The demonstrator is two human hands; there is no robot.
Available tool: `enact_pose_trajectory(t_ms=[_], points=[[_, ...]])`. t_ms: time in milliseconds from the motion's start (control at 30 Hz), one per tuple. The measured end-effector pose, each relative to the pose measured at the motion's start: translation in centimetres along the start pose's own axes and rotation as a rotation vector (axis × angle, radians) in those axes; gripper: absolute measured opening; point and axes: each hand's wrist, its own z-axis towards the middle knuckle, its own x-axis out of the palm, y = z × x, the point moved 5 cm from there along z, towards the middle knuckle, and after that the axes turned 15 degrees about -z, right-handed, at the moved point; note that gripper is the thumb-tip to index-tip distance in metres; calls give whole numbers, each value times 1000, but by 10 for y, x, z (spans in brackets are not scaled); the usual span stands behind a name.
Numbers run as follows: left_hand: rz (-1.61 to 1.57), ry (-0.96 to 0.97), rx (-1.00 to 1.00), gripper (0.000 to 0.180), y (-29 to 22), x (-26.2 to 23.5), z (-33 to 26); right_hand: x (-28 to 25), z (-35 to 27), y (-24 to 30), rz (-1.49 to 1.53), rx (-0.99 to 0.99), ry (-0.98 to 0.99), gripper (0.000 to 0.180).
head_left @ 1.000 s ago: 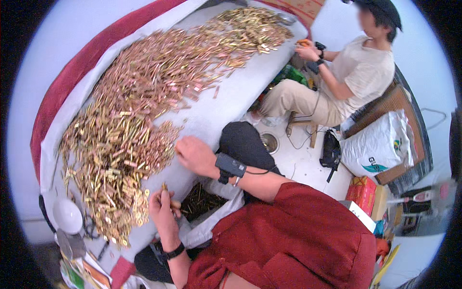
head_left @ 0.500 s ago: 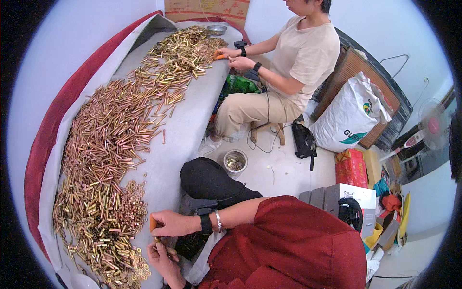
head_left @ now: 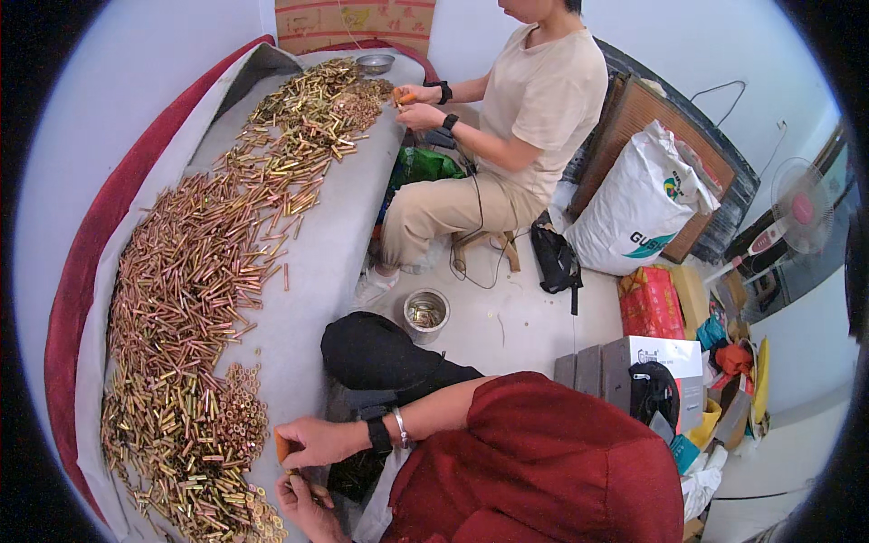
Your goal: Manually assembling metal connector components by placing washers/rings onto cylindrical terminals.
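My right hand (head_left: 324, 442) is closed at the table's near edge, with an orange piece (head_left: 284, 445) at its fingertips; whether that is a finger cover or a held tool I cannot tell. Just below it, my left hand (head_left: 306, 507) is pinched on a small brass-coloured metal piece (head_left: 291, 471), mostly hidden by the fingers. Both hands almost touch. Beside them lies a heap of washers (head_left: 243, 403). Further over spreads a long pile of thin copper- and gold-coloured metal rods or sleeves (head_left: 195, 271).
A grey cloth (head_left: 299, 244) with a red border covers the table. Across from me a seated co-worker (head_left: 543, 100) holds both hands at the pile's far end. A metal bowl (head_left: 375, 63) stands there. On the floor are a metal pot (head_left: 425, 315), a white sack (head_left: 638, 204) and boxes (head_left: 611, 371).
The whole view has shifted slightly, so most things sit further left. My hands stay close together at the edge. The co-worker's hands have drawn closer to each other.
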Motion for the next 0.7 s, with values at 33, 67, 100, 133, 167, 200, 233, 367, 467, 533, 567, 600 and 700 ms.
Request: enact_pose_trajectory(t_ms=[33, 67, 100, 133, 167, 200, 233, 367, 467, 533, 567, 600, 700], points=[[10, 28, -1, 16, -1, 0, 1, -1, 0, 0, -1, -1, 1, 16], [9, 29, 0, 16, -4, -1, 0, -2, 0, 3, 12, -46, -13, 16], [9, 88, -42, 17, -8, 0, -3, -2, -1, 5, 29, -88, -26, 17], [8, 147, -84, 20, -9, 1, -5, -1, -2, 5, 32, -86, -25, 17], [9, 145, -86, 20, -8, 0, -4, -1, -2, 7, 21, -131, -45, 17], [-13, 135, -95, 19, -8, -2, -4, -1, -2, 9, 11, -176, -64, 18], [-35, 126, -103, 17, -7, -3, -5, -1, -1, 8, 13, -174, -62, 18], [9, 75, 16, 21, -12, 5, -7, -3, -2, 14, -208, -357, -56, 15], [195, 23, 123, 15, -10, -8, -1, 3, -5, 14, -247, -355, -50, 14], [401, -19, 412, 14, -21, -9, -9, 13, -6, 15, -244, -346, 10, 15], [387, -11, 503, 16, -13, -19, -4, 13, -5, 13, -307, -323, -17, 17], [433, -15, 482, 16, -15, -15, -11, 18, -4, 12, -357, -305, -20, 18], [331, -69, 386, 15, -8, -11, -4, 12, -4, 19, -715, -420, 16, 20]])
